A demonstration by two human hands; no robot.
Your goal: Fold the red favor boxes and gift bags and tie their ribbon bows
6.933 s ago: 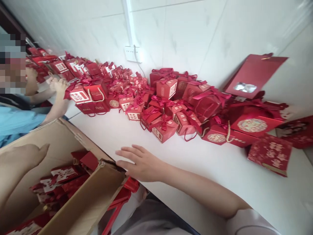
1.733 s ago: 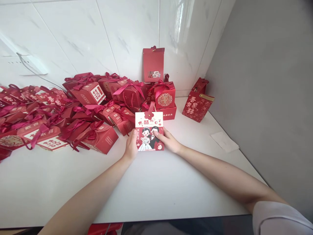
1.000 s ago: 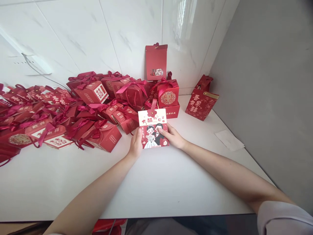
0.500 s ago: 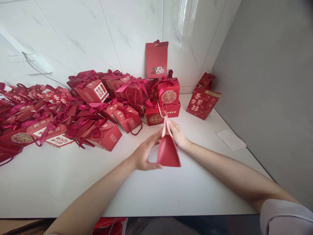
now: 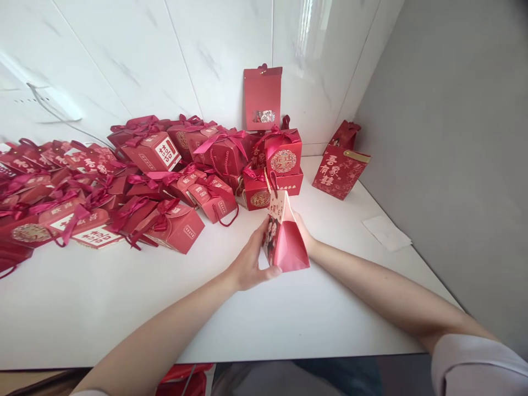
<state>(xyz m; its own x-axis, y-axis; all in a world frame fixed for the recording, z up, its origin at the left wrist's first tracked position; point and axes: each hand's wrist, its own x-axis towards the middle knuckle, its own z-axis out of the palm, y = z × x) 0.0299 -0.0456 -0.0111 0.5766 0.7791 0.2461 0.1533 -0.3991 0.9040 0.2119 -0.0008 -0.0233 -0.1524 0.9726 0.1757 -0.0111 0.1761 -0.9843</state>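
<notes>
Both hands hold a small red gift bag (image 5: 285,242) with a cartoon couple printed on its front, upright on the white table (image 5: 124,308). My left hand (image 5: 252,258) grips its printed left face with thumb and fingers. My right hand (image 5: 306,237) is behind the bag's right side, mostly hidden by it. The bag is turned so its plain red side panel faces me. Just behind it lies a heap of red gift boxes (image 5: 173,176) tied with ribbons.
A tall red bag (image 5: 263,98) leans on the tiled wall in the corner. Another red bag with gold characters (image 5: 340,170) stands at the right. A white paper slip (image 5: 386,232) lies by the grey wall. Red boxes run along the wall to the left.
The view swung from a cardboard box to the table corner. The cartoon bag, earlier held facing me, has been turned so its side faces me, and it now rests nearer.
</notes>
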